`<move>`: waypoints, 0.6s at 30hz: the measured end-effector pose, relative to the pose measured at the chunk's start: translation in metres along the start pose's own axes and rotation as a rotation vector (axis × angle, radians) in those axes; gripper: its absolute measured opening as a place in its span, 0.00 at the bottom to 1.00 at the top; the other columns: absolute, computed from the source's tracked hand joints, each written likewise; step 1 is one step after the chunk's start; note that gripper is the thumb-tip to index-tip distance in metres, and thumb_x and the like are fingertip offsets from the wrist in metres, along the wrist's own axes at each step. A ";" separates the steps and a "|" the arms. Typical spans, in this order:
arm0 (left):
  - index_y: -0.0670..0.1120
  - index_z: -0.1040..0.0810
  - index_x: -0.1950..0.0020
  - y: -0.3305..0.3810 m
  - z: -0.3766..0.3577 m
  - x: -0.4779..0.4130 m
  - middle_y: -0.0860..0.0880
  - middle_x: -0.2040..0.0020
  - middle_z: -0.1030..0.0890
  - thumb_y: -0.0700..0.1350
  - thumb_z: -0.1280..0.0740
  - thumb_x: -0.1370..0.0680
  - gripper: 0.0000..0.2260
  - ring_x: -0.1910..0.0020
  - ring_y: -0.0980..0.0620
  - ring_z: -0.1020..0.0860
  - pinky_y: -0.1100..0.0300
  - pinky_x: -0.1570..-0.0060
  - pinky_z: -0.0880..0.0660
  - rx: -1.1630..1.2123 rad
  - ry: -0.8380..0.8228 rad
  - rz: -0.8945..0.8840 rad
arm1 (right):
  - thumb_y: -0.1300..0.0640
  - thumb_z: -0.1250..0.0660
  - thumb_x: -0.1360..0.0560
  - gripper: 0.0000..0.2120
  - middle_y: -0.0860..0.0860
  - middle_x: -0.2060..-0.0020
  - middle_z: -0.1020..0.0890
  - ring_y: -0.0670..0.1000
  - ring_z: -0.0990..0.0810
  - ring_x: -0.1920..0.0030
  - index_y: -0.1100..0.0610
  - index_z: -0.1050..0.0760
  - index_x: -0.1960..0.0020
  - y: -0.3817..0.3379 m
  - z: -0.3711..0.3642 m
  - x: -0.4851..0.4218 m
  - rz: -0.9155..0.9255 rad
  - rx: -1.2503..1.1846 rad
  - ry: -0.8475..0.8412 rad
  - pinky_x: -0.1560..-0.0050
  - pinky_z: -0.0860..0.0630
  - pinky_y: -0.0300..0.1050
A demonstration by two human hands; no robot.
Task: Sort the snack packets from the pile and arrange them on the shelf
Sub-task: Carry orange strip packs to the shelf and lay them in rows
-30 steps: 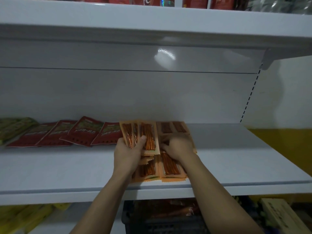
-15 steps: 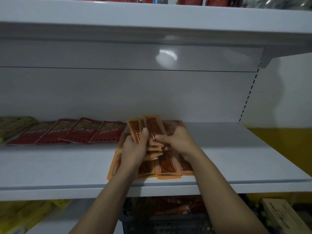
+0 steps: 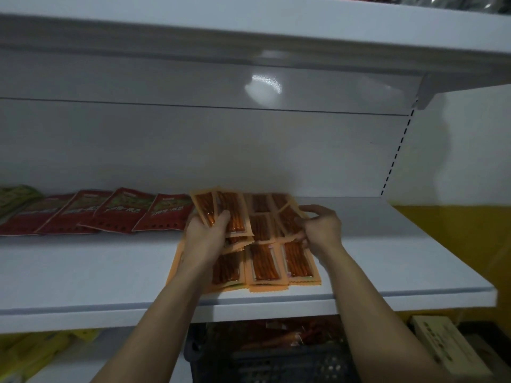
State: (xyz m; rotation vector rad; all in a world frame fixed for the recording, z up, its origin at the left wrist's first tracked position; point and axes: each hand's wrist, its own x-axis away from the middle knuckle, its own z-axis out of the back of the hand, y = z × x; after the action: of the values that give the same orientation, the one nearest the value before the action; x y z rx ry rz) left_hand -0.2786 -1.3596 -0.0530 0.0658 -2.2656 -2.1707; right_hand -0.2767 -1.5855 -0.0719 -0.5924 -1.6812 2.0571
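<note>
Orange packets [image 3: 265, 261]: windowed, brown sticks inside; flat in overlapping rows, mid-shelf [image 3: 96, 272].
Held packets [image 3: 231, 214]: two, orange, fanned in the left hand [image 3: 204, 233].
Tilted packet [image 3: 290, 219]: orange, pinched by the right hand [image 3: 320, 225].
Red packets [image 3: 121, 210]: overlapping row, left of the orange.

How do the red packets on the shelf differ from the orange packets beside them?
The red packets are opaque with printed labels; the orange packets have clear windows showing sticks. The red packets lie in one overlapping row; the orange packets lie in several rows. No hand touches the red packets; the left hand and right hand hold orange packets. Both kinds are on the same shelf.
</note>
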 end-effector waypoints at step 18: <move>0.51 0.23 0.44 0.000 -0.002 0.012 0.51 0.52 0.15 0.49 0.34 0.20 0.06 0.52 0.54 0.18 0.58 0.54 0.24 0.005 -0.067 -0.024 | 0.49 0.35 0.23 0.11 0.53 0.52 0.17 0.55 0.21 0.53 0.55 0.21 0.48 -0.009 -0.009 0.010 0.241 0.731 0.069 0.61 0.31 0.42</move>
State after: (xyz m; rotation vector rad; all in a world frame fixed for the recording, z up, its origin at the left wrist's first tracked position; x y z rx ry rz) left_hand -0.2903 -1.3617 -0.0532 0.0208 -2.3169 -2.2119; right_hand -0.2797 -1.5708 -0.0654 -0.6101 -0.7368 2.5612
